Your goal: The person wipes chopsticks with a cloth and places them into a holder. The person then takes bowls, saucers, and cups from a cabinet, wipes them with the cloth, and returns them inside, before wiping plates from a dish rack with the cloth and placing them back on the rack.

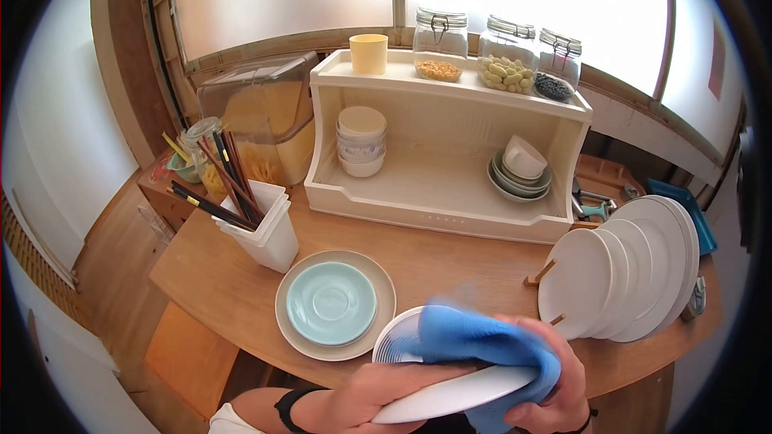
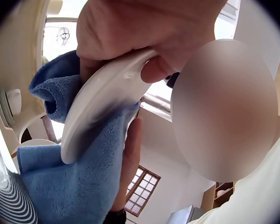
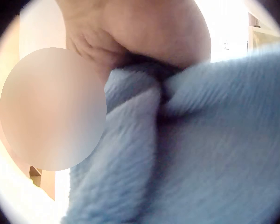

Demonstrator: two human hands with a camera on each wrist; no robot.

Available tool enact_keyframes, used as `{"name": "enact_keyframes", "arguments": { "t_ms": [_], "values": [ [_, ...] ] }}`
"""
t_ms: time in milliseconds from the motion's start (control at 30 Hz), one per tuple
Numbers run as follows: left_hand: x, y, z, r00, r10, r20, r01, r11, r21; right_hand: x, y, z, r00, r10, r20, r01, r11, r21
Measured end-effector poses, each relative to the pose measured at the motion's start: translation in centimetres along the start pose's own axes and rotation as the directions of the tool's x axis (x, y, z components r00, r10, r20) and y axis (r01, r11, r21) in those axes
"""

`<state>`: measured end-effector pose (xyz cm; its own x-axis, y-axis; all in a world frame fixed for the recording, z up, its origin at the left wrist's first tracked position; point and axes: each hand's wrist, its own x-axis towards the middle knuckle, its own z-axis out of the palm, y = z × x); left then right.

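A white plate (image 1: 454,395) is held tilted over the table's front edge. My left hand (image 1: 378,394) grips its left side, thumb and fingers on opposite faces, as the left wrist view also shows at the plate (image 2: 102,93). My right hand (image 1: 559,370) holds a blue cloth (image 1: 482,333) folded around the plate's right edge. In the right wrist view the cloth (image 3: 214,140) fills most of the picture below the hand (image 3: 149,32), and the fingertips are hidden. Behind the cloth lies a plate with dark ringed lines (image 1: 394,337), partly covered.
Left of the hands, a light blue plate (image 1: 330,303) sits on a beige plate (image 1: 288,333). White plates (image 1: 575,281) stand in a rack at right. A white holder (image 1: 273,241) carries chopsticks. Behind is a cream shelf (image 1: 434,221) with bowls (image 1: 362,149) and jars (image 1: 507,60).
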<state>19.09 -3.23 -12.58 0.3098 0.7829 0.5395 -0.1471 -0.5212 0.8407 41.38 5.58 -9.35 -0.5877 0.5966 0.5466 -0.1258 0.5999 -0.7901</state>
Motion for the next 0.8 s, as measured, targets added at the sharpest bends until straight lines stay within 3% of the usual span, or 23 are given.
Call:
{"name": "enact_keyframes", "arguments": {
  "t_ms": [67, 100, 133, 167, 200, 233, 300, 333, 367, 400, 433, 467, 500, 533, 567, 600, 633, 667, 700, 733, 800],
  "values": [
    [-0.3, 0.5, -0.1, 1.000, -0.001, -0.001, 0.001, 1.000, 0.008, -0.9, 0.8, -1.1, 0.977, 0.076, 0.200, -0.100, 0.988, 0.116],
    [-0.5, 0.6, -0.1, 1.000, -0.004, -0.005, 0.004, 1.000, 0.013, -1.2, 1.0, -0.9, 0.976, 0.075, 0.204, -0.101, 0.988, 0.116],
    [-0.7, -0.4, -0.2, 0.995, 0.096, 0.024, -0.096, 0.995, -0.002, -1.4, 1.2, -0.7, 0.985, 0.068, 0.161, -0.096, 0.980, 0.176],
    [-0.4, -0.3, 0.3, 0.995, 0.098, 0.022, -0.099, 0.995, 0.000, -1.5, 1.1, -0.5, 0.991, 0.061, 0.117, -0.087, 0.968, 0.234],
    [-0.1, 0.0, 0.9, 0.992, 0.121, -0.042, -0.120, 0.992, 0.024, -2.0, 0.9, 0.7, 0.989, 0.139, -0.052, -0.115, 0.937, 0.329],
    [0.0, 0.2, 1.2, 0.984, 0.147, -0.105, -0.142, 0.989, 0.049, -2.9, 1.4, 1.6, 0.989, 0.138, -0.050, -0.115, 0.938, 0.326],
    [0.9, 0.2, 0.9, 0.981, 0.188, -0.045, -0.183, 0.978, 0.101, -5.0, 3.9, 3.5, 0.964, 0.202, -0.176, -0.108, 0.894, 0.435],
    [1.5, -0.3, 1.3, 0.951, 0.301, -0.067, -0.293, 0.950, 0.112, -5.9, 4.7, 5.4, 0.933, 0.275, -0.233, -0.086, 0.797, 0.598],
    [2.3, -0.9, 1.8, 0.908, 0.410, -0.088, -0.398, 0.909, 0.125, -6.6, 5.5, 9.3, 0.812, 0.494, -0.311, 0.048, 0.474, 0.879],
    [3.1, -1.6, 2.3, 0.853, 0.511, -0.108, -0.495, 0.857, 0.141, -2.4, 4.8, 6.1, 0.988, 0.156, 0.000, -0.078, 0.496, 0.865],
    [3.9, -2.3, 2.8, 0.788, 0.603, -0.125, -0.584, 0.796, 0.160, 2.2, 3.7, 2.8, 0.921, -0.196, 0.337, -0.178, 0.557, 0.811],
    [4.3, -2.7, 3.2, 0.714, 0.686, -0.140, -0.663, 0.727, 0.181, 2.9, 1.4, 4.9, 0.920, -0.197, 0.339, -0.180, 0.555, 0.812],
    [4.6, -2.4, 3.3, 0.632, 0.759, -0.154, -0.731, 0.650, 0.208, 3.5, -2.0, 9.0, 0.994, -0.106, -0.039, 0.032, -0.068, 0.997],
    [3.7, -0.8, 2.3, 0.813, 0.578, -0.071, -0.568, 0.814, 0.120, 3.8, -3.7, 11.3, 0.937, 0.198, -0.287, 0.347, -0.603, 0.718],
    [3.0, 1.1, 1.2, 0.932, 0.361, 0.035, -0.362, 0.931, 0.053, 3.8, -2.6, 10.0, 0.939, 0.196, -0.284, 0.343, -0.605, 0.718],
    [2.8, -2.0, 2.0, 0.864, 0.490, -0.117, -0.496, 0.868, -0.024, 3.7, -0.1, 7.1, 0.964, 0.007, -0.264, 0.248, -0.371, 0.895],
    [2.9, -2.1, 1.2, 0.864, 0.490, -0.117, -0.495, 0.868, -0.023, 3.3, 3.0, 4.2, 0.968, -0.167, -0.185, 0.173, -0.086, 0.981],
    [3.0, -1.8, 0.2, 0.918, 0.395, -0.044, -0.397, 0.914, -0.086, 2.9, 4.8, 2.8, 0.952, -0.303, -0.050, 0.121, 0.219, 0.968],
    [3.0, -1.5, -0.3, 0.954, 0.297, 0.036, -0.290, 0.947, -0.141, 2.3, 5.2, 2.6, 0.953, -0.300, -0.046, 0.115, 0.218, 0.969],
    [3.1, -0.7, 0.6, 0.966, 0.247, -0.076, -0.258, 0.935, -0.242, 2.2, 5.7, 2.4, 0.957, -0.284, -0.059, 0.109, 0.165, 0.980],
    [2.8, -2.1, 1.8, 0.953, 0.272, -0.134, -0.299, 0.916, -0.267, 0.9, 7.0, 3.6, 0.965, -0.249, -0.082, 0.100, 0.059, 0.993]
  ]
}}
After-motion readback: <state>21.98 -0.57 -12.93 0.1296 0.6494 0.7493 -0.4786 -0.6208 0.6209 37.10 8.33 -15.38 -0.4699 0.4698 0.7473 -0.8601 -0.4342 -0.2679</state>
